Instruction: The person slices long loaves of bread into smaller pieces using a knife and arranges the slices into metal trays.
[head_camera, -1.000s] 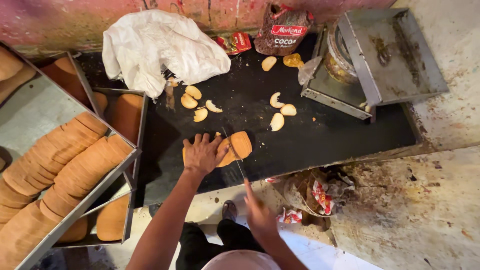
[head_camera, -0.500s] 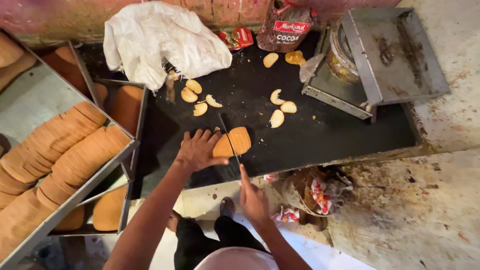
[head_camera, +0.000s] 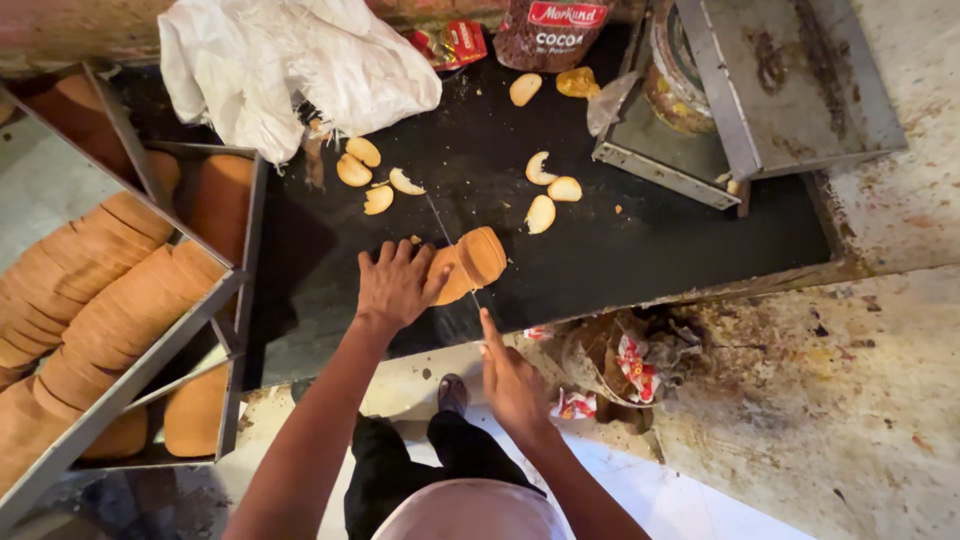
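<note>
My left hand (head_camera: 395, 285) presses down on a round brown bun (head_camera: 472, 262) that lies on the black counter (head_camera: 620, 240). My right hand (head_camera: 512, 375) grips the handle of a long thin knife (head_camera: 452, 250), whose blade cuts down through the bun, splitting it into two parts. Several pale cut bun pieces (head_camera: 372, 178) lie farther back on the counter, with more pieces (head_camera: 552, 190) to the right.
Metal trays (head_camera: 130, 290) at the left hold rows of brown buns. A white plastic bag (head_camera: 290, 60) lies at the back. A dark food packet (head_camera: 550, 30) and a metal box with lid (head_camera: 750, 90) stand back right. Wrappers (head_camera: 625, 365) litter the dirty floor.
The knife blade has gone deeper through the bun, and the two halves have spread apart. My left hand stays pressed on the bun.
</note>
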